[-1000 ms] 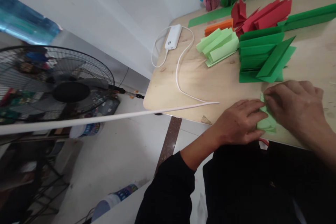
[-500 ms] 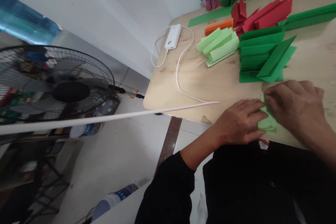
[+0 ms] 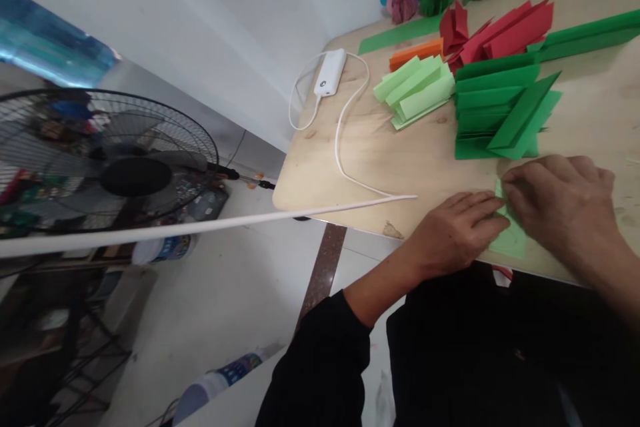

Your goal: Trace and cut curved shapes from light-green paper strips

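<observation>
Slip [image 3: 510, 243], pale green, lies on the worktop [image 3: 310, 170] just inside the near edge, between the hands. Left hand [image 3: 457, 233]: fingers together, narrow, tips over the slip's left side. Right hand [image 3: 563, 197]: fingers curled, thumb side at the slip's upper part (grip hidden; cannot tell whether it pinches). Dark green stack [image 3: 493, 107] just beyond, toward the far edge; light green stack [image 3: 417, 93] left of it. Behind these, red stack [image 3: 515, 33] and orange strip [image 3: 415, 53]. Power bank [image 3: 331, 72] by the left edge, near the far left corner.
</observation>
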Demonstrator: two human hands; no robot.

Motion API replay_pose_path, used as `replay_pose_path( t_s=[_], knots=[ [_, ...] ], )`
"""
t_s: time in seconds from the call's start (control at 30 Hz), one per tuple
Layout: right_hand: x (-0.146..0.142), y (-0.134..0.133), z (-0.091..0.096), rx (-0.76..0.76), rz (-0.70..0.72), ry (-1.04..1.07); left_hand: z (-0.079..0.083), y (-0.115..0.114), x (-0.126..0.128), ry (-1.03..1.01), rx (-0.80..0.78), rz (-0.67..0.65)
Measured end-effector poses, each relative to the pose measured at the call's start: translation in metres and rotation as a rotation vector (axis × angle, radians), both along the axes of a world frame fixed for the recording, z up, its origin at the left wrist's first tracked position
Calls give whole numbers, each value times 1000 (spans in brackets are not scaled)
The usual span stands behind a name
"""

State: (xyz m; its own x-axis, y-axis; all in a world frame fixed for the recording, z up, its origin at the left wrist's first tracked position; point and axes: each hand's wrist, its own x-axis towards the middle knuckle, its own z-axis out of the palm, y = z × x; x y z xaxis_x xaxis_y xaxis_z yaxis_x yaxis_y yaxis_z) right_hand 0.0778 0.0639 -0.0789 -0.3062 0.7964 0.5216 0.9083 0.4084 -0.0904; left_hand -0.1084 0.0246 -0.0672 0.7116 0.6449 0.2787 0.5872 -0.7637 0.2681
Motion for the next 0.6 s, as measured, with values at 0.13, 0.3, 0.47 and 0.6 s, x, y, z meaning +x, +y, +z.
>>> replay_pose_path(
  t_s=[0.13, 0.3, 0.47, 0.6],
  knots=[
    [0, 0, 0, 3, 6, 6, -2, 0, 0, -21, 25, -1],
    [1, 1, 1, 0, 15, 9, 1, 0, 0, 23, 8, -1],
    [2, 2, 0, 4, 18, 10, 5, 0, 0, 48, 7, 3],
    [2, 1, 1, 25, 25, 5, 6, -1, 1, 90, -4, 22]
  ],
)
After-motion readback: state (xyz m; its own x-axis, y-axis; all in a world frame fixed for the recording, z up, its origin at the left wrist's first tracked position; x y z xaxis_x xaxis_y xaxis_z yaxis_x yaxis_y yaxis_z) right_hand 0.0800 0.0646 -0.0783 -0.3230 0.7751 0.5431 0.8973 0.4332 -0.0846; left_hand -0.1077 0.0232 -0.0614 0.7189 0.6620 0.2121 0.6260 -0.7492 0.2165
